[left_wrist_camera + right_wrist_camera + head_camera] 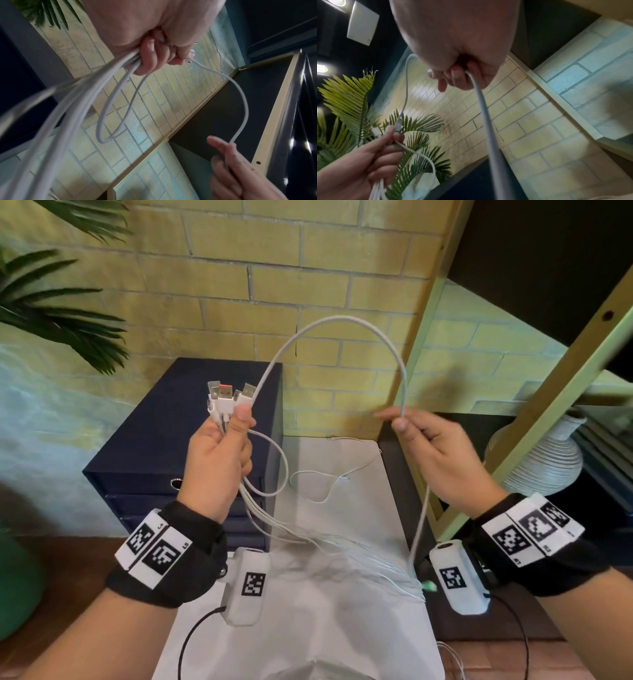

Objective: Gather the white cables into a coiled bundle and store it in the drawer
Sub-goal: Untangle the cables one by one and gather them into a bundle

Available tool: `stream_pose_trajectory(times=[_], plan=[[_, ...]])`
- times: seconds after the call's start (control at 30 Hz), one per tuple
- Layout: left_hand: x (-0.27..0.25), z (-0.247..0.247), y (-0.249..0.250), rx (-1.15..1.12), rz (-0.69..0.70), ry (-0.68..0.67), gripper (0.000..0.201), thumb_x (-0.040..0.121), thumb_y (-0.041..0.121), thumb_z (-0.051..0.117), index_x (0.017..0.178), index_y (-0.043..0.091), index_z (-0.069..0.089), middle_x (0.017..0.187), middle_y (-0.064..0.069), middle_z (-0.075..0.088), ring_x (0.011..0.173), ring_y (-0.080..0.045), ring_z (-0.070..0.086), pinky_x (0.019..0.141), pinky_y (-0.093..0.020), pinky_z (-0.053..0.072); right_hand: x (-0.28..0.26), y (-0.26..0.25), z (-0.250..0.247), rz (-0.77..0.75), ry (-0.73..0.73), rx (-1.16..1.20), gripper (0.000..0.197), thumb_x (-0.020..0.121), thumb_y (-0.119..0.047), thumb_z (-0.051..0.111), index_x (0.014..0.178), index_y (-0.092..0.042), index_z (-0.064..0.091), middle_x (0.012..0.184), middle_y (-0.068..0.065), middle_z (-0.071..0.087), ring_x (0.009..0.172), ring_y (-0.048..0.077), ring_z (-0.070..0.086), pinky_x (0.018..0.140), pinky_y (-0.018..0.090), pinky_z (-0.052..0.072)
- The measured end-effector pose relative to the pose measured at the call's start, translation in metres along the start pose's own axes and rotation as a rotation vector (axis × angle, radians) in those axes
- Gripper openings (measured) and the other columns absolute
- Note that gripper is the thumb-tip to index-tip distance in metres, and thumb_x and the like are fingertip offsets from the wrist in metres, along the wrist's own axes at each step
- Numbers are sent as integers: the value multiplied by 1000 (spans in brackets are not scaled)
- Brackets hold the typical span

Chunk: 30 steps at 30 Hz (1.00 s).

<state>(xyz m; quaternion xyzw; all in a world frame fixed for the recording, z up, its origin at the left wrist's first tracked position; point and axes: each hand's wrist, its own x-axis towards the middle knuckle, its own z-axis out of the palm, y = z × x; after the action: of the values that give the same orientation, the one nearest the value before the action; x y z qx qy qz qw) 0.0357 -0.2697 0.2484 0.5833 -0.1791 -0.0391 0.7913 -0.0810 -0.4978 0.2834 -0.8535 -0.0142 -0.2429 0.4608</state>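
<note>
My left hand (222, 446) grips a bunch of white cables (260, 508) just below their USB plugs (227, 397), which stick up above the thumb. The strands trail down and right over the white table (342, 628). One thicker white cable (342, 318) arches from that bunch across to my right hand (421, 436), which pinches it between thumb and forefinger; its tail hangs down past the wrist. The left wrist view shows the left hand's fingers (149, 60) curled round the strands (72, 108). A dark blue drawer unit (178, 446) stands behind the left hand, drawers closed.
A thin loose white cable (318, 484) lies on the table behind the hands. A green-framed shelf (548, 412) with a ribbed white vase (541, 460) stands at the right. Palm leaves (58, 313) hang at the left, a brick wall behind.
</note>
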Motion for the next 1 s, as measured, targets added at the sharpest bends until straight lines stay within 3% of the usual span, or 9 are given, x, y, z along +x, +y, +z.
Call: stream_pose_trajectory(times=[0.07,0.2,0.33,0.5,0.6,0.7,0.83,0.93,1.0], plan=[[2,-1,2,1,9,14,26,87,42,50,77,19,49,46,13,26,39,-4,19,38,-20,17,-5,7,3,84,-209,-153,25,97,-20,46,111,-15,66,62,-30,61,61,-16,55,58,6,43],[5,-4,4,-1,21,27,27,89,44,53,76,20,49,47,13,26,40,-5,19,38,-21,16,-23,41,6,350,-618,-427,27,96,-37,44,105,-22,65,68,-7,60,51,0,56,60,19,49],[2,-2,2,34,20,40,31,80,46,58,86,16,56,46,13,28,39,-5,20,38,-20,18,-49,81,20,613,-886,-549,26,98,-25,40,100,-13,64,79,1,68,69,13,66,63,17,49],[0,-2,2,36,15,51,28,81,45,56,90,19,61,45,14,26,39,-4,20,38,-19,18,-62,107,36,763,-1159,-856,23,93,-7,43,99,-5,64,86,5,72,52,3,60,56,18,48],[0,-3,3,18,3,41,26,83,45,56,81,19,53,46,14,26,39,-5,19,38,-20,18,-75,119,36,701,-1332,-1070,20,91,-11,53,106,-4,64,101,8,71,91,19,69,75,31,52],[-1,-6,5,-11,-12,24,31,90,44,53,73,21,42,50,11,24,41,-6,17,39,-22,16,-90,124,29,588,-1318,-1182,12,90,-15,55,96,-8,62,99,10,64,89,23,62,85,37,51],[-3,-9,7,-27,-17,12,38,88,49,49,67,23,32,53,10,22,44,-7,15,41,-24,14,-100,122,28,675,-1300,-1230,35,93,-26,52,125,-13,57,128,9,59,119,26,57,94,32,46],[-5,-10,7,-45,-17,3,40,91,48,47,65,23,30,52,11,22,43,-6,15,39,-22,15,-86,118,31,628,-1299,-1223,37,87,-32,61,115,-9,62,114,9,64,105,26,62,88,31,50],[-5,-10,7,-59,-22,1,38,93,45,44,65,24,29,51,11,23,42,-6,16,38,-21,16,-68,110,38,508,-1135,-1209,33,90,-34,54,110,-8,60,98,5,60,92,23,62,83,32,52]])
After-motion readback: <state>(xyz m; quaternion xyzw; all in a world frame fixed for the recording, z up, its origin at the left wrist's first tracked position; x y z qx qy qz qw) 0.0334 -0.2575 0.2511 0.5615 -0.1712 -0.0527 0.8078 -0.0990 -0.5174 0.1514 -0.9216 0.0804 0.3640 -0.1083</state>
